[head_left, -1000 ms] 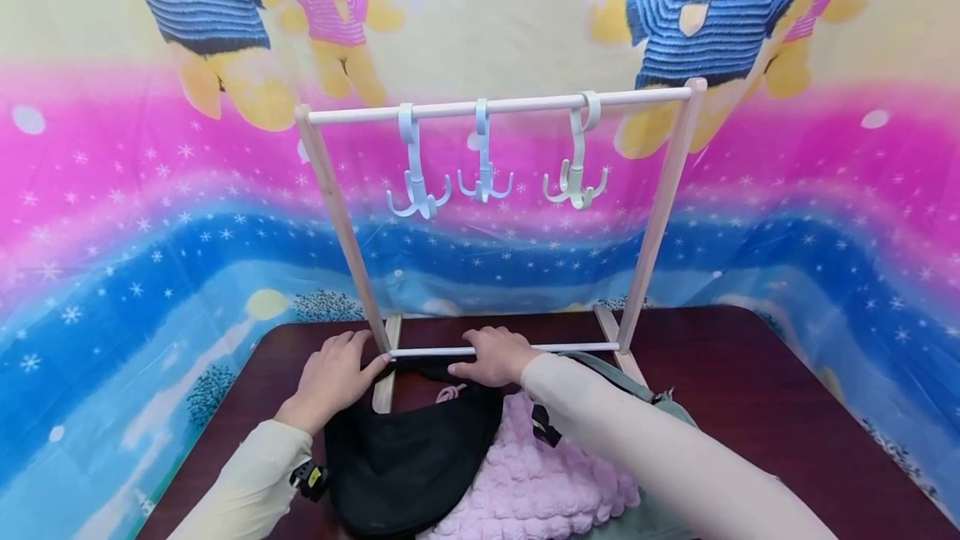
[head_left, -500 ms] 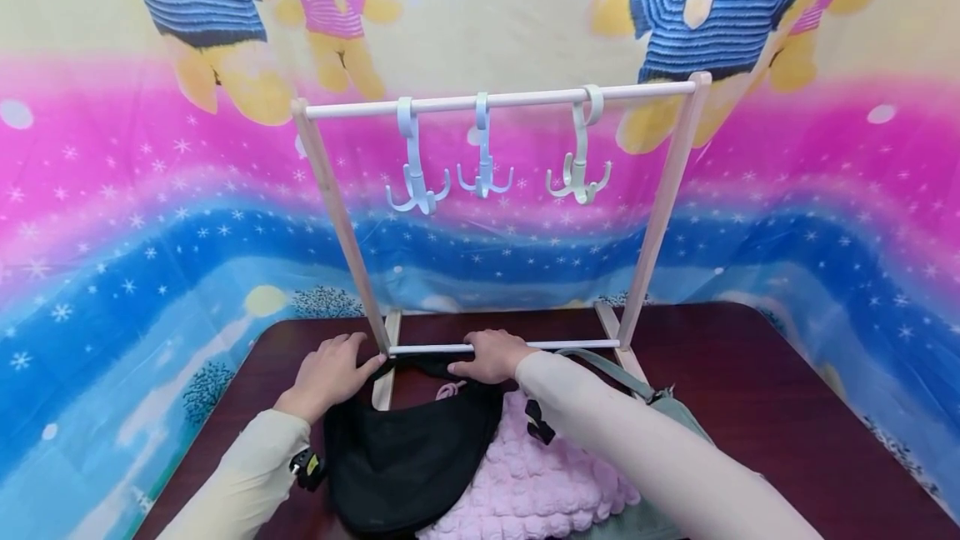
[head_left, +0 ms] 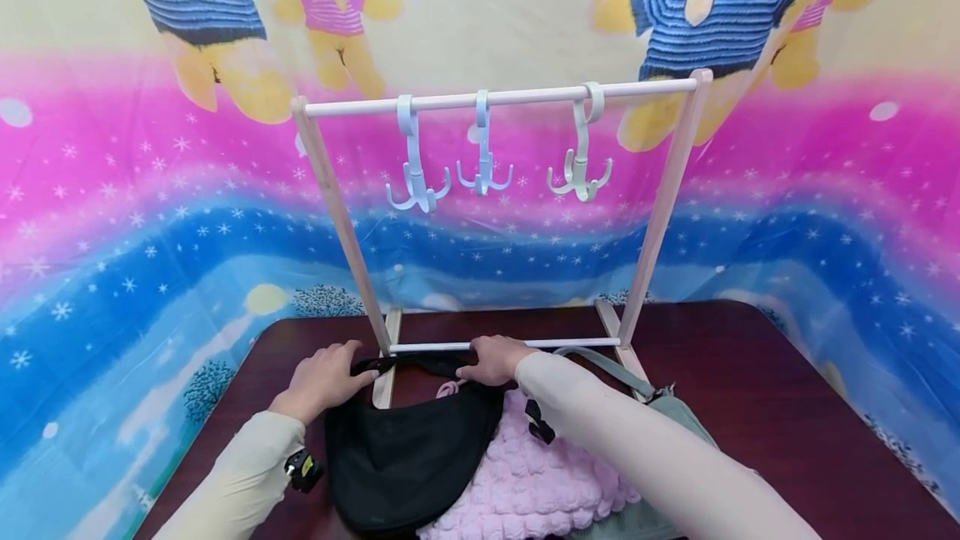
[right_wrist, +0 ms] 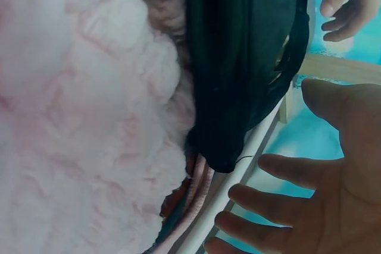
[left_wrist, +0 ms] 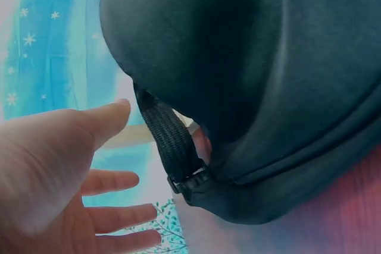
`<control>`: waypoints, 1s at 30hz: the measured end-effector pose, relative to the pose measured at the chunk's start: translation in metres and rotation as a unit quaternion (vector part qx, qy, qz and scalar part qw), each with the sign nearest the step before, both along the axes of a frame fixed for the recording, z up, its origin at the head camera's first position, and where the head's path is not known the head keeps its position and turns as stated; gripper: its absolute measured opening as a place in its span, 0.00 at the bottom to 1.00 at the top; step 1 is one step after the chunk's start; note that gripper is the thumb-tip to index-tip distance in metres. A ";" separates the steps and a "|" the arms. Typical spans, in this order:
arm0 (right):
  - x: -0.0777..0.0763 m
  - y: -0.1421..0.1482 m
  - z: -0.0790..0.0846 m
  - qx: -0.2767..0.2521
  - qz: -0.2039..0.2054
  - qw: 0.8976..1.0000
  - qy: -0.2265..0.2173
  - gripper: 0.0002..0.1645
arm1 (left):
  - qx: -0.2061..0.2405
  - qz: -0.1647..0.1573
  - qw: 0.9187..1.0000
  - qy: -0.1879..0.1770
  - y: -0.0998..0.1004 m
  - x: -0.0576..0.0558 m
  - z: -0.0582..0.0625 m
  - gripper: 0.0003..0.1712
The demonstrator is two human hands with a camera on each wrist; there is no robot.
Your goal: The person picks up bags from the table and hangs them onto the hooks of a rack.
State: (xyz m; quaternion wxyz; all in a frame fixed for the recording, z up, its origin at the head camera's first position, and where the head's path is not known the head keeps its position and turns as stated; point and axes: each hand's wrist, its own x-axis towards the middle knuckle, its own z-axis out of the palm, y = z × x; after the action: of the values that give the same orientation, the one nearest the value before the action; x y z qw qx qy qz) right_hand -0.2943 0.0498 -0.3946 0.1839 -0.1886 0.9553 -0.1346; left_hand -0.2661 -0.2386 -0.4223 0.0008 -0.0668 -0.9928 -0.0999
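A black shoulder bag (head_left: pixel 412 461) lies on the table with its strap (head_left: pixel 431 363) looped toward the rack's lower bar (head_left: pixel 573 344). My left hand (head_left: pixel 321 377) is beside the strap's left end; in the left wrist view its fingers (left_wrist: pixel 122 213) are spread, with a gap to the webbing strap (left_wrist: pixel 166 132). Above the strap's right end is my right hand (head_left: pixel 497 359), fingers (right_wrist: pixel 262 206) extended and apart near the white bar (right_wrist: pixel 220 209), holding nothing. A pink puffy quilted bag (head_left: pixel 532 473) lies partly under the black one; its pink cord (head_left: pixel 452 389) shows behind.
A wooden rack (head_left: pixel 341 223) stands at the back, with two blue hooks (head_left: pixel 415 161) and a pale green hook (head_left: pixel 580 152) on its top bar. A grey-green bag (head_left: pixel 678 415) lies right, partly behind my right sleeve. A printed cloth surrounds the dark table (head_left: pixel 765 407).
My left hand has drawn slightly left, its thumb leaving the bar's left end. The right hand has shifted a little to the right. The bags stay in place.
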 end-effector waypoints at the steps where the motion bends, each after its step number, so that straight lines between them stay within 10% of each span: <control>1: 0.000 0.000 -0.001 0.000 -0.001 1.000 0.001 0.37 | -0.001 0.000 1.000 -0.004 -0.001 0.000 -0.001 0.37; 30: -0.004 -0.005 -0.013 0.005 0.003 1.000 -0.008 0.34 | 0.022 0.016 0.999 -0.035 -0.012 -0.007 -0.021 0.30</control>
State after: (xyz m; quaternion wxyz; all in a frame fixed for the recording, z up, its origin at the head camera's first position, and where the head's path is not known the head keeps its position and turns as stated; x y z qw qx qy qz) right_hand -0.2979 0.0446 -0.4078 0.1927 -0.1891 0.9539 -0.1312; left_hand -0.2732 -0.2508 -0.4431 -0.0305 -0.0475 -0.9907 -0.1236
